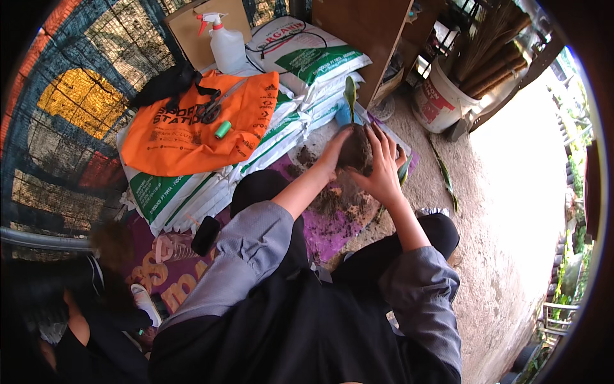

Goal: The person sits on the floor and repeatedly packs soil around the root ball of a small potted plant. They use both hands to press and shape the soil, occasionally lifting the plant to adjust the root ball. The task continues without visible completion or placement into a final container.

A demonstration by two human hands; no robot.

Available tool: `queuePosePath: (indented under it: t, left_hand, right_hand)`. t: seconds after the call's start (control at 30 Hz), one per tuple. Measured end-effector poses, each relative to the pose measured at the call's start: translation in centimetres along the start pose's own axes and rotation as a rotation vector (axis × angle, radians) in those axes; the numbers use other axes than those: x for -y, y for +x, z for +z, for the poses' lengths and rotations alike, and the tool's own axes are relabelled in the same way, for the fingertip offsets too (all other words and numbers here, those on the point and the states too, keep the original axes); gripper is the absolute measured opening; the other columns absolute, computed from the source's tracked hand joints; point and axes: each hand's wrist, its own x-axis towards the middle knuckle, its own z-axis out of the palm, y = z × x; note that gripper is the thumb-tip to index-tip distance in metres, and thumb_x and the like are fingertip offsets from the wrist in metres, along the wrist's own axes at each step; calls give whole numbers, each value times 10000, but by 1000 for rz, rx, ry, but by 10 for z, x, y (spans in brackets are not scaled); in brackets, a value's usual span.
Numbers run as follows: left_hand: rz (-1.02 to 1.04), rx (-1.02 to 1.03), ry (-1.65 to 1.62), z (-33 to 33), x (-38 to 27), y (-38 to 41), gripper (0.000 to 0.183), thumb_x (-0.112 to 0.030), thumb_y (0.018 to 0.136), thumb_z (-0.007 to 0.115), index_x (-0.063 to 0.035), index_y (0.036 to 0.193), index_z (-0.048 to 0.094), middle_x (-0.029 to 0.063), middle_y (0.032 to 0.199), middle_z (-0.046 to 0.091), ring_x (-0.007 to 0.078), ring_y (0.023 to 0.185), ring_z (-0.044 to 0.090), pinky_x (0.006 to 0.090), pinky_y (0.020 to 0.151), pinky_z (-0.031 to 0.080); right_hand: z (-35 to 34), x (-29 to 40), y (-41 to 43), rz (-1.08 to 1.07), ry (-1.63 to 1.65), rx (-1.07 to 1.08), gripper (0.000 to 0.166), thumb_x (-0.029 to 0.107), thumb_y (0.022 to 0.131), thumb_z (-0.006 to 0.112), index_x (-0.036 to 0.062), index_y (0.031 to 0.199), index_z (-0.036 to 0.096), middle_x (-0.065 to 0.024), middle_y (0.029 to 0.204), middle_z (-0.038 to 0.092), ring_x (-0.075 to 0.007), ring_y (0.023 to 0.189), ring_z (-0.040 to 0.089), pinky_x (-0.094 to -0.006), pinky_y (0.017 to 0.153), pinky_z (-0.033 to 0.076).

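My left hand (pixel 332 152) and my right hand (pixel 383 165) are cupped around a dark ball of soil (pixel 354 148) from opposite sides. From its top rises an upright green leaf (pixel 351 96), like that of a snake plant. Below the hands, loose soil (pixel 331 204) is scattered over a purple printed sheet (pixel 319 237). Another green leaf (pixel 406 169) shows beside my right hand, partly hidden by it. Behind the ball sits a light blue object (pixel 342 115), mostly covered.
Left are stacked sacks (pixel 187 192), an orange bag (pixel 158 158), scissors (pixel 211 111), a green spool (pixel 222 129) and a spray bottle (pixel 228 48). A bucket (pixel 439 101) holds brooms. A cut leaf (pixel 442 173) lies on concrete. A phone (pixel 206 235) and another person (pixel 96 317) are lower left.
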Motion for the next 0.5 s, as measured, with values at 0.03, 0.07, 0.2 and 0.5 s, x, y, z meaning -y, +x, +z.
queuePosePath:
  t: [0.03,0.07,0.2,0.5]
  left_hand:
    - [13,-19,40,5,-1,-3,393,-366,891,528,-94,1173,560,40,1091,614,153,984,603,306,831,493]
    - [5,-19,-3,9,-2,-4,415,-319,870,573,-72,1201,539,65,1115,604,172,995,599,311,846,486]
    - [42,7,51,0,9,6,480,-282,844,612,-44,1245,495,112,1151,581,212,1018,588,333,844,486]
    - [130,-21,120,1,-4,5,508,-266,845,613,-64,1273,426,105,1165,556,200,1039,572,337,856,484]
  right_hand:
    - [1,-2,0,17,-9,-10,952,331,591,761,145,1400,296,-106,1420,320,-312,1300,292,-569,1000,121]
    - [2,-4,-1,34,-18,-21,950,328,595,759,144,1401,293,-109,1417,323,-312,1300,293,-567,1001,120]
    - [7,-11,1,107,27,-50,935,330,623,747,144,1411,278,-146,1382,343,-327,1285,304,-563,1001,119]
    - [5,-16,5,125,64,3,1013,366,584,773,147,1424,251,-164,1379,337,-323,1289,295,-550,997,153]
